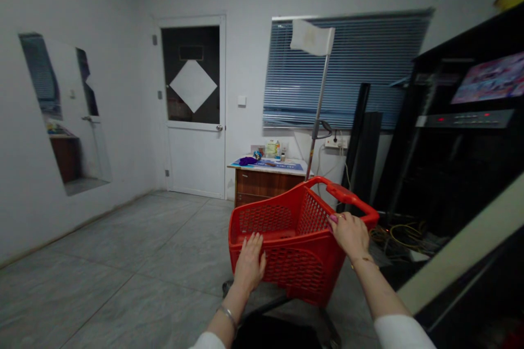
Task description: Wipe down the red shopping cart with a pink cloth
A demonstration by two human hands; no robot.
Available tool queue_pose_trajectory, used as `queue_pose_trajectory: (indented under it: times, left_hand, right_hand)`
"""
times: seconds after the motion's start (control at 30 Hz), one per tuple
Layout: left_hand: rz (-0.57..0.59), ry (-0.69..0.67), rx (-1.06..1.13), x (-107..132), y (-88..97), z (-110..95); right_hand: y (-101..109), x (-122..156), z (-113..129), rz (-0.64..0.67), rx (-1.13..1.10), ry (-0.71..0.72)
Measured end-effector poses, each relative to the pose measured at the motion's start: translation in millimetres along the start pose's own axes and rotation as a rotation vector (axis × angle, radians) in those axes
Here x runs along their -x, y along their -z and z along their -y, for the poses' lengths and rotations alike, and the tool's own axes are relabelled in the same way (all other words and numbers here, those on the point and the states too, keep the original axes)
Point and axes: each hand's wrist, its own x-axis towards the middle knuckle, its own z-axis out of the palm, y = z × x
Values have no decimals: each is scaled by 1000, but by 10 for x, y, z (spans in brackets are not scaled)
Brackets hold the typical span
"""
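A red plastic shopping cart point(303, 267) with lattice sides stands sideways in front of me, its handle point(347, 196) to the right. My left hand point(249, 264) is at the near side, close to the front corner, with its fingers stretched out over the rim; whether it presses on the rim is hard to tell. Near the handle end, my right hand point(350, 234) has its fingers bent over the top rim and grips it. Something pink shows at those fingertips, too small to make out. A pole with a white flag point(311, 37) rises behind the cart.
Beyond the cart is a brown cabinet point(262, 182) with small items and a purple cloth point(248, 161) on top. A black rack point(450, 163) with a screen, and loose cables point(403, 234), are on the right. A white door point(196, 161) and a mirror point(77, 136) are at left.
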Motion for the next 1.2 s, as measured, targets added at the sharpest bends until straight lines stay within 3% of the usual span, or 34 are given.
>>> queue_pose_trajectory:
  times: [0.3, 0.53, 0.63, 0.73, 0.9, 0.97, 1.2]
  left_hand:
    - [3, 36, 21, -16, 13, 14]
    - [2, 39, 23, -18, -13, 26]
    - [6, 23, 27, -15, 0, 65]
    - [20, 9, 25, -14, 18, 114]
    - [34, -1, 22, -28, 52, 107]
    - [28, 7, 25, -35, 52, 85]
    - [2, 26, 32, -38, -6, 86]
  right_hand:
    - [92, 92, 218, -45, -19, 12]
    - [54, 388, 1094, 23, -222, 133]
    - [61, 435, 1269, 70, -275, 189]
    - [77, 342, 1070, 100, -241, 205]
    - [59, 76, 380, 64, -75, 4]
    - [39, 22, 210, 33, -35, -45]
    - [64, 61, 197, -45, -33, -11]
